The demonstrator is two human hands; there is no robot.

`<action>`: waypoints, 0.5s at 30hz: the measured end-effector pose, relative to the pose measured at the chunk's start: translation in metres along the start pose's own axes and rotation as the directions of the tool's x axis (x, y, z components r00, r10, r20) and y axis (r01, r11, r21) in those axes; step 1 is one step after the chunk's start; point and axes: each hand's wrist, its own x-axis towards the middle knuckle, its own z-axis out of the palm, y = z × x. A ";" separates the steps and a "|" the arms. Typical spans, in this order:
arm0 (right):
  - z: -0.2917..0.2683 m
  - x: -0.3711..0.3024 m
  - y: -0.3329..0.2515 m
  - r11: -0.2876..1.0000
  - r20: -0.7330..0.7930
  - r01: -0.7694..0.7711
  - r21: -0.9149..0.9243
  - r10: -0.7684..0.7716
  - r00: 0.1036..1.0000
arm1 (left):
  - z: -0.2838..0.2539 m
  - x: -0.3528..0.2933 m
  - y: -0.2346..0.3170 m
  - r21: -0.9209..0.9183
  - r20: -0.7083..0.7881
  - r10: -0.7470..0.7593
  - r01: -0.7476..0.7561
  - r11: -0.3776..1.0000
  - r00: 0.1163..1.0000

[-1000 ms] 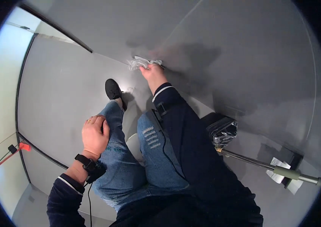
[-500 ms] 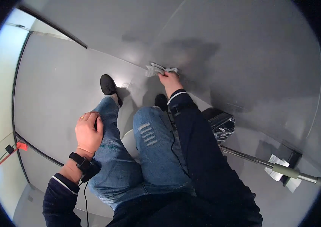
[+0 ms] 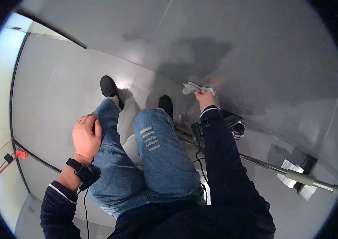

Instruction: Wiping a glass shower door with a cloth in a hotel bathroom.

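Note:
My right hand [image 3: 205,97] pinches a crumpled grey-white cloth [image 3: 195,88] close to the grey wall [image 3: 264,51]. A faint reflection of the hand shows on the wall beside the cloth. My left hand [image 3: 86,133] lies over my left leg [image 3: 111,147] near the knee, its fingers resting on the denim. A dark patch shows by its thumb; I cannot tell whether it is shadow or an object. On the left wrist sits a black strapped device [image 3: 82,171] with a cable hanging from it.
A metal pole [image 3: 260,162] with a greenish grip runs across the floor at right, passing behind my right arm. Nearby are a shiny black plastic bag [image 3: 236,126] and white sheets [image 3: 287,174] at a black fitting. An orange-red tag [image 3: 21,154] hangs on a cable at left.
My right hand has moved right and a little nearer with the cloth, along the wall. My left hand stays on my leg. More of the pole shows between my right leg and arm.

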 end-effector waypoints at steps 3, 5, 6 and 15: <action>-0.007 0.003 0.044 0.990 -0.033 0.022 0.143 -0.017 0.999 | 0.000 0.002 0.004 -0.019 0.024 -0.029 0.030 0.999 0.999; -0.014 0.007 0.068 0.997 -0.078 0.039 0.070 -0.033 0.996 | 0.005 0.005 0.003 -0.028 0.020 0.005 -0.005 1.000 1.000; -0.013 0.004 0.067 0.998 -0.110 0.059 0.011 -0.057 0.992 | 0.004 0.004 0.002 -0.024 0.022 -0.002 0.002 1.000 1.000; -0.010 0.000 0.070 0.992 -0.108 -0.044 -0.122 0.031 0.994 | 0.001 0.000 0.003 0.014 -0.008 -0.009 0.009 1.000 1.000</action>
